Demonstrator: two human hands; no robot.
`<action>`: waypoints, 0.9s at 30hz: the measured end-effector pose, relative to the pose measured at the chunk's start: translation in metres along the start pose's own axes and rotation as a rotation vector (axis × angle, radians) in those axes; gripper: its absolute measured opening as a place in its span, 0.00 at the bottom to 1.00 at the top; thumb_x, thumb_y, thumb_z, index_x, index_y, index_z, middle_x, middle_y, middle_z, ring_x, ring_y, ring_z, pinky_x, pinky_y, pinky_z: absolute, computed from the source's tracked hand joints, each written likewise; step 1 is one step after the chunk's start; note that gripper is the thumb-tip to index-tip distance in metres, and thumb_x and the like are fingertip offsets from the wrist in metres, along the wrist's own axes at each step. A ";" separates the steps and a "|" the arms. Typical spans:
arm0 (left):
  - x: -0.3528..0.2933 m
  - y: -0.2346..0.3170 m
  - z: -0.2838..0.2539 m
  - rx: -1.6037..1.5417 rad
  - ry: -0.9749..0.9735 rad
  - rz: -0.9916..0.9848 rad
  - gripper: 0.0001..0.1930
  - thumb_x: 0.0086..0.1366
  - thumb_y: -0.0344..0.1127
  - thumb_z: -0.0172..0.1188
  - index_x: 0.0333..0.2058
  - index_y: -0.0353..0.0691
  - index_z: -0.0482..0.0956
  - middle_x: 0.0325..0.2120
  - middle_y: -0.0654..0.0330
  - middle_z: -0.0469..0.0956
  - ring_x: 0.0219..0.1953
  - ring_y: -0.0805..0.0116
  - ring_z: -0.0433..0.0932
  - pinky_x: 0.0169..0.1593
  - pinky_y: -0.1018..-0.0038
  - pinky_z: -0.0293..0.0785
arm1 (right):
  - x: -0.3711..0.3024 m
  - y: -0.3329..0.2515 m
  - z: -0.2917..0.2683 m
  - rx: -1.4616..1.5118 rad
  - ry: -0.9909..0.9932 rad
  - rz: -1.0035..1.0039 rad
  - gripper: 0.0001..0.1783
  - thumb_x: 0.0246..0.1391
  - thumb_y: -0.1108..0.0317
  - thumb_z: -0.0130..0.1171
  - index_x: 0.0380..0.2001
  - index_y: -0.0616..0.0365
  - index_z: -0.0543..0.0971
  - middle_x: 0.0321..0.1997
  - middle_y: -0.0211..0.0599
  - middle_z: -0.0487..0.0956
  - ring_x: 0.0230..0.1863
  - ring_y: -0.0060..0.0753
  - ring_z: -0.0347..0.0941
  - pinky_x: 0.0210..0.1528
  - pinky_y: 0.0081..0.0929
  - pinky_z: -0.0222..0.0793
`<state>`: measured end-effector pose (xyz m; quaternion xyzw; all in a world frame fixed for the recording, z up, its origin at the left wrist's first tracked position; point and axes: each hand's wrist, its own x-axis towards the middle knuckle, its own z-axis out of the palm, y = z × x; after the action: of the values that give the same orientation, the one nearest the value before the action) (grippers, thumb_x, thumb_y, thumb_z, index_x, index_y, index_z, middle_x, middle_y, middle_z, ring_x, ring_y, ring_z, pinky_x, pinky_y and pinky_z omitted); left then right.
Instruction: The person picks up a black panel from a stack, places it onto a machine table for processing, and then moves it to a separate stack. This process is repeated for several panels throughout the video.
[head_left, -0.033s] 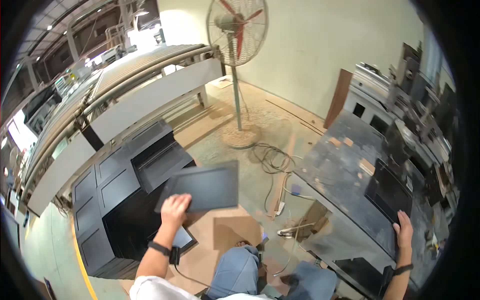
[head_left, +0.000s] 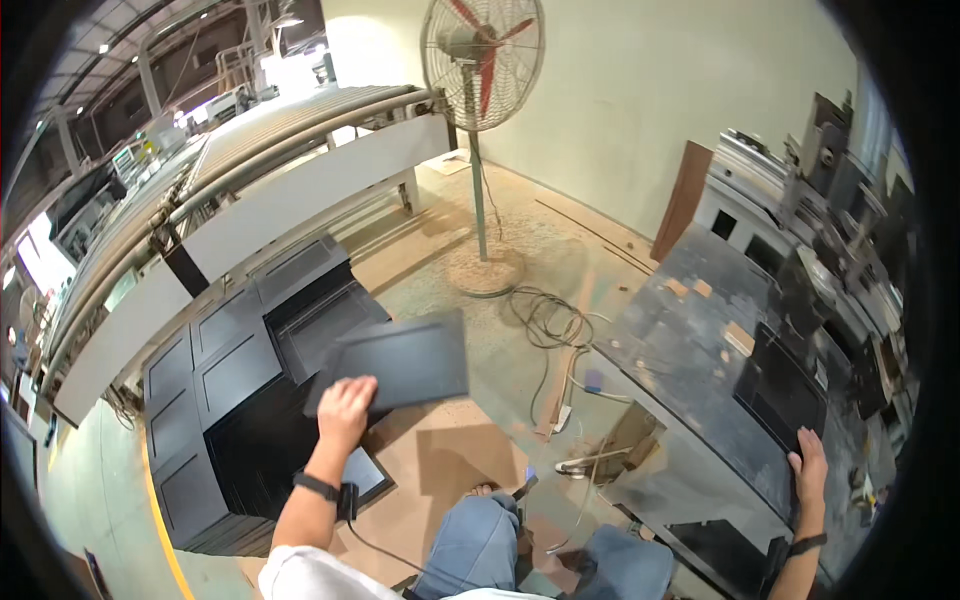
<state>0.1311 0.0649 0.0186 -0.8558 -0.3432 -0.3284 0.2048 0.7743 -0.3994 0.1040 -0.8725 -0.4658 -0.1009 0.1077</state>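
One held panel [head_left: 412, 362], dark, rectangular, bordered

Held panel [head_left: 415, 362]: dark grey. Counter [head_left: 690, 385]: dark grey, pale mottling. Fan blades [head_left: 487, 85]: red. Trousers [head_left: 465, 550]: blue. Wall [head_left: 620, 100]: cream. Floor line [head_left: 164, 505]: yellow.

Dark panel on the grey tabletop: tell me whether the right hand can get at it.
Probably yes: the right hand is at the near end of the dark panel, with nothing visible between them.
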 end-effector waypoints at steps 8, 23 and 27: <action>-0.010 -0.123 0.106 0.369 -0.142 -0.362 0.19 0.57 0.31 0.51 0.50 0.45 0.73 0.42 0.65 0.76 0.43 0.66 0.73 0.44 0.70 0.71 | -0.006 -0.037 -0.015 -0.180 -0.007 0.104 0.33 0.46 0.67 0.61 0.57 0.60 0.67 0.62 0.50 0.65 0.64 0.56 0.56 0.65 0.43 0.52; -0.004 -0.161 0.124 -0.078 -0.605 -0.949 0.35 0.46 0.40 0.72 0.52 0.34 0.69 0.56 0.47 0.65 0.61 0.47 0.60 0.62 0.61 0.60 | -0.351 -0.017 -0.125 -0.269 -0.152 0.880 0.32 0.55 0.51 0.56 0.52 0.71 0.71 0.52 0.63 0.72 0.53 0.60 0.69 0.53 0.45 0.67; 0.010 -0.110 0.157 -0.062 -0.092 -0.535 0.31 0.49 0.30 0.67 0.53 0.35 0.69 0.54 0.46 0.66 0.59 0.48 0.62 0.62 0.59 0.59 | -0.466 0.012 -0.062 0.157 -0.305 1.172 0.38 0.46 0.66 0.61 0.61 0.60 0.62 0.64 0.52 0.61 0.66 0.53 0.54 0.66 0.39 0.51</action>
<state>0.1237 0.2350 -0.0707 -0.7546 -0.5558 -0.3419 0.0685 0.5247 -0.7923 0.0336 -0.9777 0.0754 0.1359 0.1415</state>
